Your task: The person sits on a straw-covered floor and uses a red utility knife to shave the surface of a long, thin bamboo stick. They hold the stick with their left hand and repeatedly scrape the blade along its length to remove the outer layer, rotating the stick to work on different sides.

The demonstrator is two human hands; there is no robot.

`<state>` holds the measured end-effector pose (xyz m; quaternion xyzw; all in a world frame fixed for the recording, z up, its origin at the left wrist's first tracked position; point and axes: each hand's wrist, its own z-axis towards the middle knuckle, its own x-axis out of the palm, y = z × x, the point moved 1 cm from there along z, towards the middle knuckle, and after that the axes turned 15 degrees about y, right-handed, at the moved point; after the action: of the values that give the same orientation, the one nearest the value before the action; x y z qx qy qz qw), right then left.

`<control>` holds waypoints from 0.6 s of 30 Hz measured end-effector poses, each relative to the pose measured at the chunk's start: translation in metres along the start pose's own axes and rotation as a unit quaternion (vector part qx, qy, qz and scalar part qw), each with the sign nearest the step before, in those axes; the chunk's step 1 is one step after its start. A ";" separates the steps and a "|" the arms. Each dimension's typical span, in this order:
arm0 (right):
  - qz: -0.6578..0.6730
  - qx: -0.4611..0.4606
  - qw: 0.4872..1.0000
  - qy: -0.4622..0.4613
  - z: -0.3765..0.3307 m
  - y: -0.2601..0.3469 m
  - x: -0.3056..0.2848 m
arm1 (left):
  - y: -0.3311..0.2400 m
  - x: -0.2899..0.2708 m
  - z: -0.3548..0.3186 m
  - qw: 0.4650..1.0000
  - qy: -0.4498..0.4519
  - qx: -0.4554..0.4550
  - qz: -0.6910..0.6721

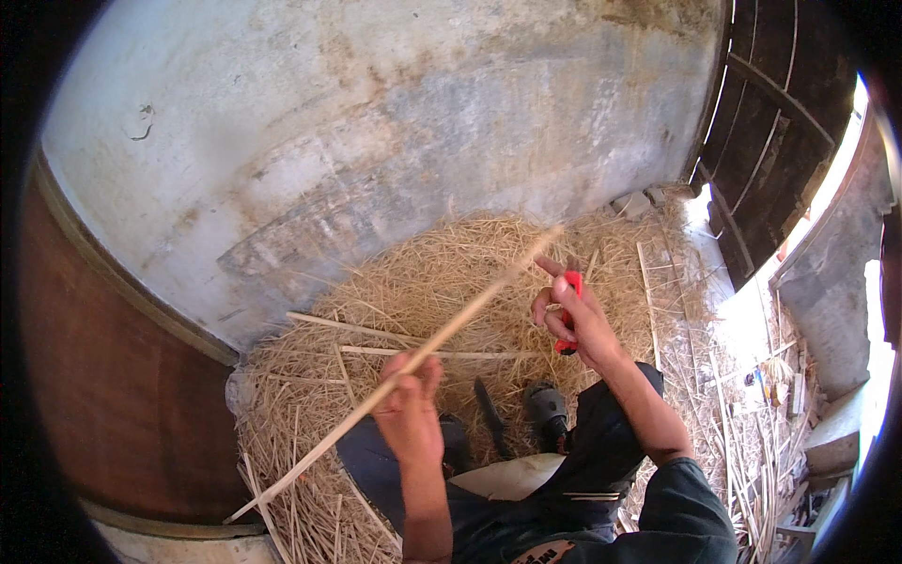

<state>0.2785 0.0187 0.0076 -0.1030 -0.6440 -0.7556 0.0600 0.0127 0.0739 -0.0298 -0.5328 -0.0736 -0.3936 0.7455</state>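
Note:
A long pale wooden strip (451, 327) slants across the middle, from the lower left up to the right. My left hand (410, 399) is closed around it near its middle. In my right hand (584, 324) is a red-handled tool (574, 282); its working part is hidden by my fingers, so its kind cannot be told. My right index finger points toward the strip's upper end, and whether it touches is unclear. Below the strip, a dark flat blade-like piece (489, 415) stands between my feet, next to a dark shoe (545, 406).
Straw-like shavings (451, 246) cover the floor, with several loose strips (376, 329) on top. A stained wall (423, 141) rises ahead. At left is a brown panel (141, 376); at right, a dark plank door (766, 132) and bundled strips (742, 451).

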 end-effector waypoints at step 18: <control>0.123 -0.128 0.974 -0.139 -0.014 0.024 -0.058 | -0.023 -0.037 -0.010 0.823 0.401 -0.395 -0.077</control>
<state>0.3387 -0.0016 0.0149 -0.2919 -0.5267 -0.7968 0.0490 -0.0306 0.0816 -0.0363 -0.5697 0.3529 -0.6240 0.4019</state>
